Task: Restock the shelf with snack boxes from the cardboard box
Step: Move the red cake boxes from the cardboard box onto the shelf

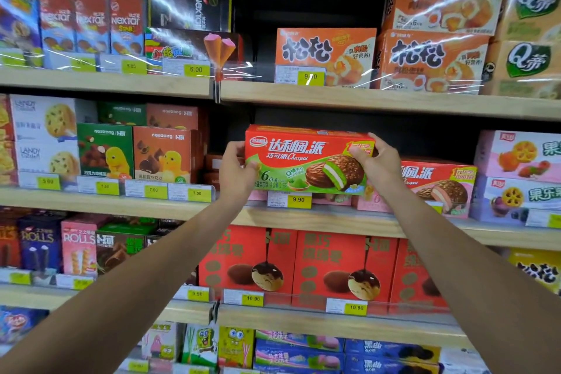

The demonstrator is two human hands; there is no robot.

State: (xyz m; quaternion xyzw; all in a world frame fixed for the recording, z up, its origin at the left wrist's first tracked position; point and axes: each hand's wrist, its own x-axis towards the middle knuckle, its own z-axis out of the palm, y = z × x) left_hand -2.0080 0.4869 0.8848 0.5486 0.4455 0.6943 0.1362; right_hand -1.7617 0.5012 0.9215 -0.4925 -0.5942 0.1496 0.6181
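Snack box, one; left hand, right hand round it

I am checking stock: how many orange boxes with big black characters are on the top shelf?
3: a lone box mid-shelf, then an upper box stacked on a lower box to its right. More may hide behind.

Head camera: single wide-angle view.
Faces the shelving straight on, near; shelf rows span the frame edge to edge.
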